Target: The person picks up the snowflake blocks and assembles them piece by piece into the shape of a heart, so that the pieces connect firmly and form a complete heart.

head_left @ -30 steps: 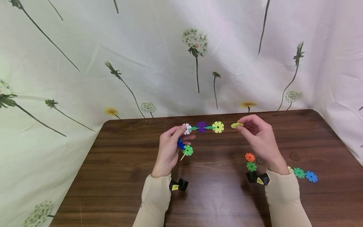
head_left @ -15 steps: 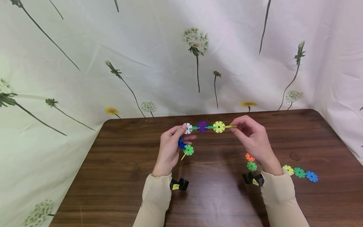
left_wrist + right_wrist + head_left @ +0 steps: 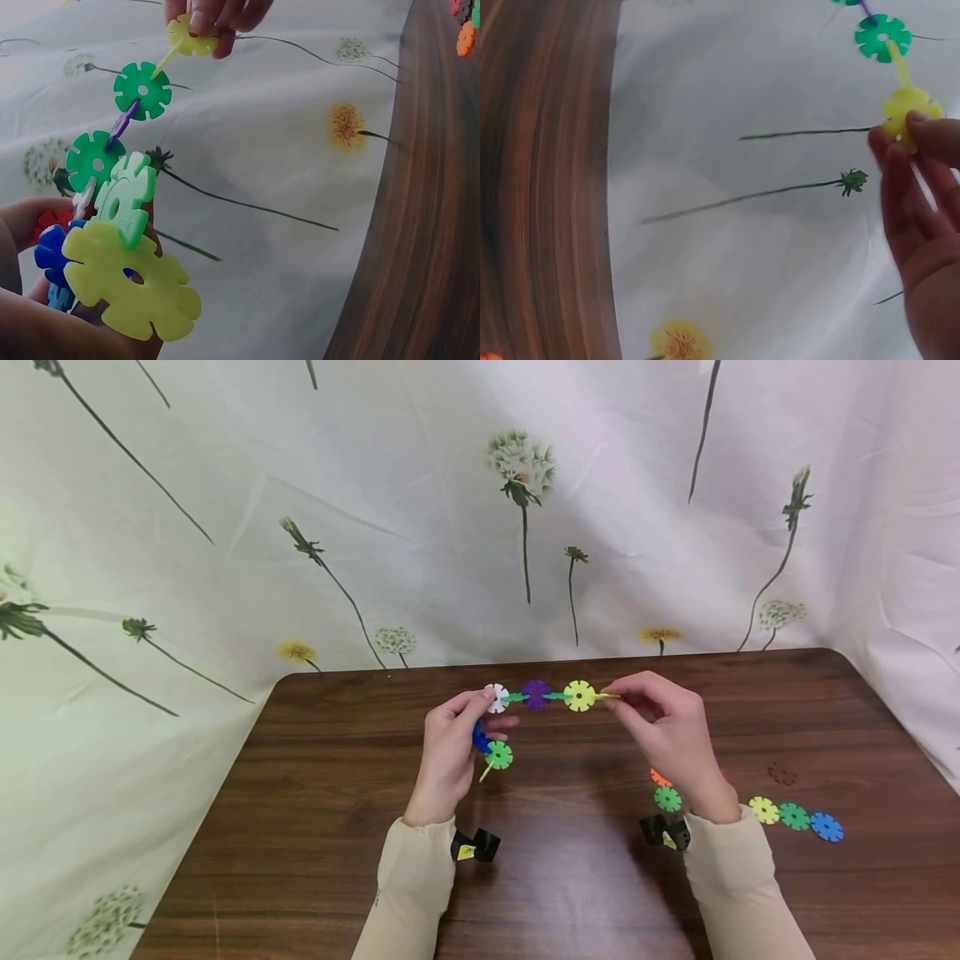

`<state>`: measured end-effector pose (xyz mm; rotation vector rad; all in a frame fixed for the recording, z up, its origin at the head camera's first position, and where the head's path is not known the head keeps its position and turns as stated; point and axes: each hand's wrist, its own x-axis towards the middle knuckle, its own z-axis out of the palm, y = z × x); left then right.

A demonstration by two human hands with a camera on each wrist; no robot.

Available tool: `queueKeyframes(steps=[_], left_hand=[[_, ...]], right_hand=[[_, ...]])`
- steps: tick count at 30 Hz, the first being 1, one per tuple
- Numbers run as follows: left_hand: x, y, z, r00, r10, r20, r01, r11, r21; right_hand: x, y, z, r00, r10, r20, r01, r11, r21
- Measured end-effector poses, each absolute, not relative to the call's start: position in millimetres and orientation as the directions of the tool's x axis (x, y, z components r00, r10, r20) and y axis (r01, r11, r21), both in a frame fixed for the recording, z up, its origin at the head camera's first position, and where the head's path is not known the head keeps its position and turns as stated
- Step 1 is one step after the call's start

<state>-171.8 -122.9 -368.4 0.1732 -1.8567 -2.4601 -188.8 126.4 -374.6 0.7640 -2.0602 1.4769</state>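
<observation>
A chain of notched snowflake discs spans both hands. My left hand (image 3: 447,760) pinches it by a white disc (image 3: 495,698); a purple disc (image 3: 536,695) and a yellow disc (image 3: 580,696) follow to the right, with green discs edge-on between them. Between thumb and fingers, my right hand (image 3: 667,731) pinches another yellow disc (image 3: 905,103), which meets the chain's right end. Below my left palm hang a blue disc (image 3: 51,256), a light green disc (image 3: 498,755) and a large-looking yellow disc (image 3: 150,300). The left fingers partly hide a red disc (image 3: 51,222).
On the brown wooden table (image 3: 322,827), loose yellow (image 3: 763,810), green (image 3: 793,816) and blue discs (image 3: 827,827) lie right of the right forearm. Orange (image 3: 658,777) and green discs (image 3: 667,799) lie beside the right wrist, near a dark brown disc (image 3: 782,773). A dandelion-print cloth (image 3: 435,543) hangs behind.
My right hand has moved left, bringing its yellow disc from apart to meeting the yellow disc at the chain's end. The left hand has stayed nearly still, holding the chain.
</observation>
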Motion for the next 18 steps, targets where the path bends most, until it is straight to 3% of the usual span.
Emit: queueKeyframes(steps=[8, 18], left_hand=[[-172.6, -123.6, -367.7, -0.989, -0.146, -0.037, 0.004, -0.273, 0.962], [-173.6, -125.3, -368.6, -0.985, -0.165, -0.053, -0.016, -0.222, 0.975]], right_hand=[[-193.8, 124.7, -378.7, -0.542, -0.189, 0.818, -0.823, 0.315, -0.473], [-193.1, 121.9, -378.7, -0.474, -0.251, 0.844, -0.846, 0.395, -0.358]])
